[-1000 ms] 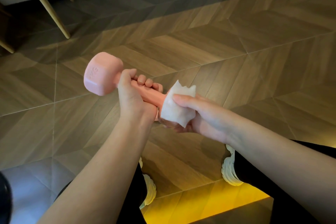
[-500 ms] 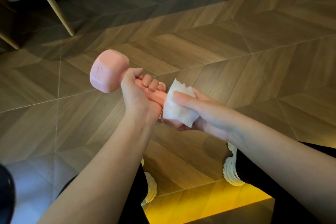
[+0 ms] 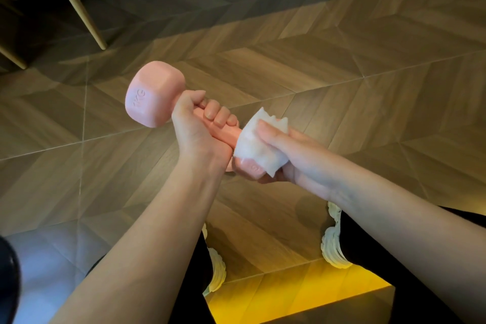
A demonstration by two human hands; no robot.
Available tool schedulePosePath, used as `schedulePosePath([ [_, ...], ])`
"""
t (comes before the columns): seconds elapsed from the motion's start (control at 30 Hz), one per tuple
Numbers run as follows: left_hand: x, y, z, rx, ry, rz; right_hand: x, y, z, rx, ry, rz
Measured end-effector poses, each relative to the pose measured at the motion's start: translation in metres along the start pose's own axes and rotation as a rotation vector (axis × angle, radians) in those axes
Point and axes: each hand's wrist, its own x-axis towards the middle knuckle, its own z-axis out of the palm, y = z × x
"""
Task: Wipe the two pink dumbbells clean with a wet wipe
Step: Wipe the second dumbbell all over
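Pink dumbbell (image 3: 155, 93), wet wipe (image 3: 249, 151) on end

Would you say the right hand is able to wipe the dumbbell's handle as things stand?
Probably only partly: the left hand grips most of the handle, leaving a short bare stretch beside the wet wipe.

Soft, rather dim light, yellow glow low on the glossy floor (image 3: 302, 79), wide-angle edge bending.

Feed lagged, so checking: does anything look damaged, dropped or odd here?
Nothing stands out. The left hand grips the pink dumbbell by its handle; the right hand holds the wet wipe over its near head. Only one dumbbell is in view.
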Motion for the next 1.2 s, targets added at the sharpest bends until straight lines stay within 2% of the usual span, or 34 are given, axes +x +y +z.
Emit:
schedulePosePath([
  [0.2,0.0,0.005,0.0,-0.016,-0.031,0.016,-0.005,-0.008,-0.015,0.13,-0.233,0.108],
  [0.3,0.0,0.005,0.0,0.029,0.016,0.017,-0.004,-0.005,-0.01,0.161,-0.163,0.049],
  [0.43,-0.001,0.004,0.001,0.003,0.094,0.012,-0.001,-0.002,-0.001,-0.025,0.035,-0.103],
  [0.5,-0.001,0.003,0.0,-0.012,0.099,0.005,-0.001,-0.002,0.001,-0.019,0.07,-0.126],
  [0.57,-0.001,0.004,0.0,-0.003,0.09,0.001,0.0,-0.004,0.001,-0.015,0.052,-0.128],
  [0.73,0.0,0.007,-0.002,0.003,0.08,-0.004,-0.002,-0.011,-0.013,0.006,-0.138,-0.073],
  [0.93,-0.005,0.005,0.0,0.031,0.025,0.003,0.001,-0.004,-0.004,-0.104,-0.015,-0.126],
  [1.1,-0.004,0.009,0.0,0.036,0.0,-0.016,-0.004,-0.014,-0.022,-0.094,-0.225,-0.04],
  [1.2,-0.004,0.009,-0.003,0.041,0.0,-0.03,-0.002,-0.006,-0.016,-0.121,-0.178,-0.038],
])
